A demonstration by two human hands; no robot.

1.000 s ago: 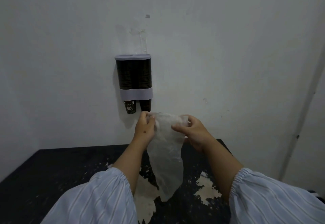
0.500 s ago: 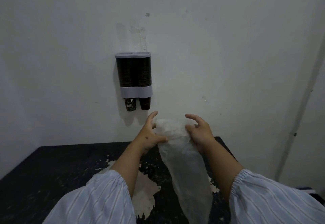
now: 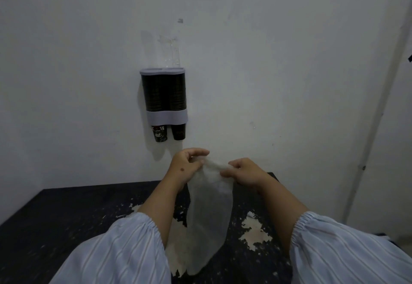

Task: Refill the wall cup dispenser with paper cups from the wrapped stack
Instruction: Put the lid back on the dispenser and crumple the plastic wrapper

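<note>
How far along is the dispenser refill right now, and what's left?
Done, by the look of it: both tubes of the wall dispenser show dark cup stacks up to the lid, a cup poking out under each. In hand: the left hand and right hand pinch the empty plastic wrapper above the black table. Left: probably just discarding that wrapper.

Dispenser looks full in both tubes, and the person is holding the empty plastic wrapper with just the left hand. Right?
Not quite. The head view shows both hands on the plastic wrapper: the left hand and the right hand each pinch its top edge. The rest holds: both tubes of the dispenser are packed with dark cups, and the wrapper hangs limp and empty.
</note>
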